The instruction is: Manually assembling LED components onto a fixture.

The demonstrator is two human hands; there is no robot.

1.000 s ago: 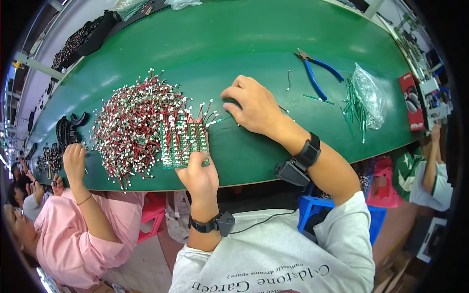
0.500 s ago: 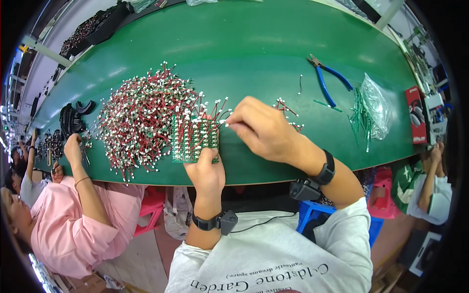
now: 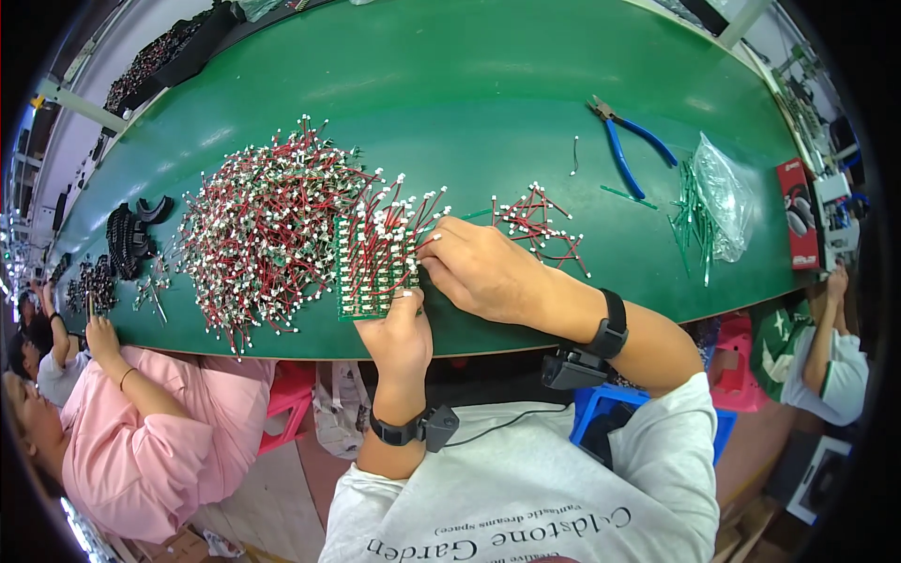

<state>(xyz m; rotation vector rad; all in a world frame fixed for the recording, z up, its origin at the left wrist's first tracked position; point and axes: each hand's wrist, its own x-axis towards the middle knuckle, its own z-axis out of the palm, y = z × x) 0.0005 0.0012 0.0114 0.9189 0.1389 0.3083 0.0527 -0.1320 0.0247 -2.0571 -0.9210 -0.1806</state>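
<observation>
My left hand (image 3: 399,338) grips the lower edge of a green circuit board panel (image 3: 349,281), thumb on top. Rows of short red wire leads (image 3: 380,249) with white connectors stand up from the panel. At its right edge, my right hand (image 3: 479,272) is closed in a pinch on a wire lead (image 3: 427,241); its white tip shows by the index finger, and the fingertips are partly hidden. Left of the panel, touching it, rises a big heap of wired boards (image 3: 267,225). Beyond my right hand lies a small loose group of red wire leads (image 3: 535,225).
Blue-handled cutters (image 3: 629,145), a short dark lead (image 3: 575,157), green strips (image 3: 690,220) and a clear plastic bag (image 3: 725,202) lie at right, near a red box (image 3: 798,216). A pink-sleeved co-worker (image 3: 160,422) sits at left beside black parts (image 3: 127,239).
My right hand has moved slightly left and down, closer against the panel's right edge. More of the loose leads and a green strip behind it now show. The co-worker's hand has shifted left.
</observation>
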